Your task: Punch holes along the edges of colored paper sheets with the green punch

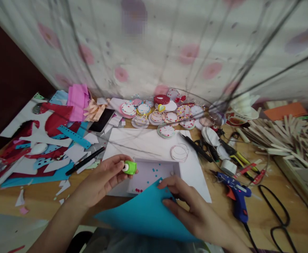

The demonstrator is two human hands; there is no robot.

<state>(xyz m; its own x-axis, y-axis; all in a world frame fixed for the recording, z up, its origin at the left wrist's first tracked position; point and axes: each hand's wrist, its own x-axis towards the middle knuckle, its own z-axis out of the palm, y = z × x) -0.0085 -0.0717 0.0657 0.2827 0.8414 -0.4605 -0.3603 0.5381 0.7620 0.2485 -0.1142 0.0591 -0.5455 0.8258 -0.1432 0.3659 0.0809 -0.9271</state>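
A small bright green craft paper punch [130, 168] with a white button is pinched in my left hand [110, 175], over the near left of a shallow white box. My right hand [187, 203] grips a blue sheet of paper [140, 214] near its upper corner, thumb on one side and fingers on the other. The sheet slants down in front of me and covers the near part of the box [180, 172]. Inside the box lie several tiny blue bits [155, 170] and a short row of red ones [139, 190]. Punch and sheet are apart.
Paper scraps [45, 140] pile up at left, beside a phone [102, 120] and a black pen [85, 161]. Several decorated paper discs [167, 131] stand at the back. At right are a blue glue gun [237, 196], black scissors [280, 218], pliers [235, 156] and wooden sticks [280, 135].
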